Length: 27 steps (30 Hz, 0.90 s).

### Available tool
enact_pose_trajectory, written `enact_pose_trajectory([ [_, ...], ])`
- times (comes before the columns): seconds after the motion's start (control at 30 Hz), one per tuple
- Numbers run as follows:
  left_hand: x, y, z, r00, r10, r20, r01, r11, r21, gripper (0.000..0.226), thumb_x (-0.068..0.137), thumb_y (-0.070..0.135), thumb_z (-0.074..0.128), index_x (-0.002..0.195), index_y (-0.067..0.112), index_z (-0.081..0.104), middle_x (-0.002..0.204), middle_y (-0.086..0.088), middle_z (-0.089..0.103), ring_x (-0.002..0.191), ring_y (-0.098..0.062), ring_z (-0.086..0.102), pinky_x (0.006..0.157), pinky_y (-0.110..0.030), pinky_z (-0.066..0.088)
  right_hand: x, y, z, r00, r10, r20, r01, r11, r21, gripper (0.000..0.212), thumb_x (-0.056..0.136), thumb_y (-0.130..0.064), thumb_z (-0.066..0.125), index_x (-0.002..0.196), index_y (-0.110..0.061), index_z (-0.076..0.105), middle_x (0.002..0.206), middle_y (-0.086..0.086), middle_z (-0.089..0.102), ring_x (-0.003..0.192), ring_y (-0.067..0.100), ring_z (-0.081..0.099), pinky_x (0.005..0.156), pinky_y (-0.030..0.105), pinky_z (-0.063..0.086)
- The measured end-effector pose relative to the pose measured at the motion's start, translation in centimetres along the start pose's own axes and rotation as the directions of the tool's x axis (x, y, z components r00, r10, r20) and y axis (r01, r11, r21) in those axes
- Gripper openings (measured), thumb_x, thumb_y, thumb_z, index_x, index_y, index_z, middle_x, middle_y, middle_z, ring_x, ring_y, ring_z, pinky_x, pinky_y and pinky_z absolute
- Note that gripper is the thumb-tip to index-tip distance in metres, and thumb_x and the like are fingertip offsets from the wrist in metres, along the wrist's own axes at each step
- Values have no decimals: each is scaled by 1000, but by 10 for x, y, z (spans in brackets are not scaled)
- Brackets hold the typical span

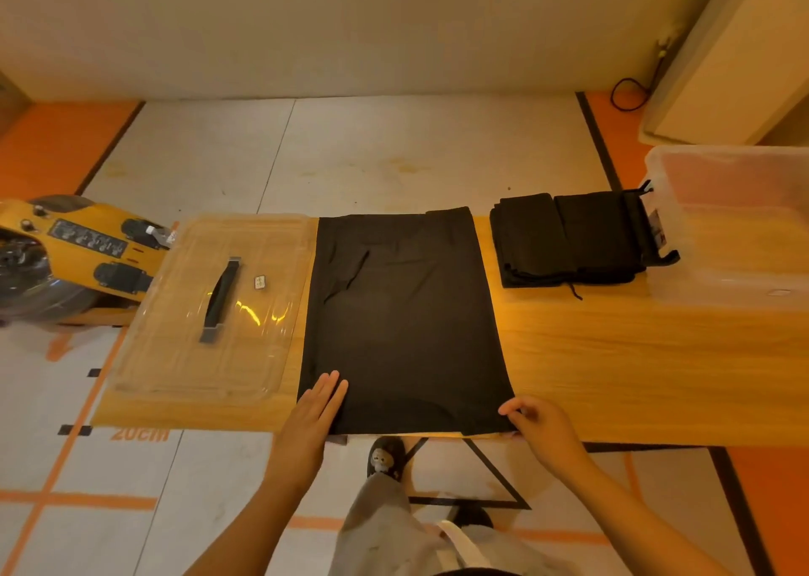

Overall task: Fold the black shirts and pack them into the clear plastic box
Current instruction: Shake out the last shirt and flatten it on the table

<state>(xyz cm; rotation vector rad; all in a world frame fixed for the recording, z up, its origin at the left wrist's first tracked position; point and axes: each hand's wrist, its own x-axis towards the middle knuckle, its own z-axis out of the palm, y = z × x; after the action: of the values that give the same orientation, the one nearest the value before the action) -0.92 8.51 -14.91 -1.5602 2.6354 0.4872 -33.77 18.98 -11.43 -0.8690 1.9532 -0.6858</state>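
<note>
Black shirt (402, 313) lies flat in the middle of the wooden table (613, 356). Its sides are turned in, so it forms a long rectangle running from the far edge to the near edge.

The left hand (313, 418) rests palm down on the near-left corner. Its fingers (330, 389) are straight and close together, lying on the cloth and pointing away from the person, while the heel of the hand sits over the table edge.

The right hand (540, 429) is at the near-right corner. Its fingers are curled, with the thumb on top of the hem and the other fingertips just under the edge, so the cloth is pinched between them.

To the right, apart from the spread garment, sits a stack of folded shirts (569, 238). It touches the wall of the clear plastic box (722, 286), which stands at the table's right end.

On the left, just beside the spread garment, lies a clear lid (184, 313) with a dark handle (221, 297). A yellow machine (87, 247) stands beyond the table's left end.
</note>
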Motion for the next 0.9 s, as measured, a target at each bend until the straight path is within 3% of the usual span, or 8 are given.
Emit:
enact_pose_trajectory([
  [0.13, -13, -2, -1, 1000, 26, -13, -25, 998, 65, 110, 43, -16, 86, 142, 13, 46, 148, -10, 42, 131, -26, 37, 94, -38, 45, -5, 6, -4, 995, 2, 98, -7, 999, 54, 24, 94, -2, 54, 88, -21, 67, 101, 1, 62, 84, 14, 67, 65, 18, 55],
  [0.27, -23, -7, -4, 999, 42, 29, -44, 996, 76, 110, 40, -18, 85, 139, 14, 50, 148, -9, 42, 130, -29, 45, 90, -38, 49, -11, 0, -12, 989, 4, 149, -24, 990, 136, 26, 96, 1, 48, 95, -14, 69, 102, 2, 64, 89, 12, 66, 63, 16, 53],
  [0.37, -26, -7, -13, 999, 37, 30, -37, 999, -18, 96, 59, -22, 75, 142, 16, 46, 151, -3, 33, 131, -29, 48, 94, -38, 50, -14, -9, -22, 972, -17, 233, -13, 992, 126, 27, 98, -4, 48, 108, -19, 68, 105, -12, 60, 95, -3, 56, 66, 10, 48],
  [0.47, -21, 1, -30, 999, -16, 36, 21, 993, -120, 69, 91, -9, 50, 149, 25, 33, 157, 3, 25, 142, -19, 33, 112, -30, 32, -13, -22, -30, 961, -65, 267, 43, 995, 86, 30, 92, -5, 59, 110, -29, 62, 104, -15, 61, 97, -5, 54, 68, 8, 41],
  [0.63, -5, 10, -64, 989, -127, 70, 138, 975, -176, 40, 100, 13, 46, 139, 26, 45, 136, -1, 56, 121, -17, 55, 102, -27, 45, -6, -36, -35, 989, -125, 78, 121, 991, 51, 25, 88, -4, 63, 95, -27, 68, 93, -4, 70, 93, 9, 64, 82, 22, 51],
  [0.77, 3, 9, -78, 987, -142, 71, 153, 974, -168, 34, 102, 19, 45, 136, 24, 46, 131, 0, 58, 116, -18, 58, 96, -25, 47, -12, -43, -39, 980, -196, -25, 196, 981, 9, 9, 89, -17, 65, 82, -22, 66, 75, -3, 68, 76, 6, 64, 71, 19, 47],
  [0.83, 5, 8, -80, 987, -143, 71, 155, 965, -212, 31, 102, 18, 43, 132, 22, 49, 125, -2, 62, 110, -18, 60, 92, -23, 48, -13, -43, -38, 964, -238, -121, 231, 970, -72, 12, 88, -18, 67, 80, -25, 63, 86, -7, 60, 85, 8, 56, 73, 19, 43],
  [0.9, 7, 8, -82, 987, -146, 60, 157, 952, -263, 28, 102, 16, 44, 128, 20, 53, 120, -4, 64, 106, -17, 61, 88, -20, 46, -13, -44, -39, 954, -249, -170, 237, 968, -89, 10, 86, -17, 69, 82, -24, 63, 103, -10, 55, 101, 7, 50, 87, 23, 42],
])
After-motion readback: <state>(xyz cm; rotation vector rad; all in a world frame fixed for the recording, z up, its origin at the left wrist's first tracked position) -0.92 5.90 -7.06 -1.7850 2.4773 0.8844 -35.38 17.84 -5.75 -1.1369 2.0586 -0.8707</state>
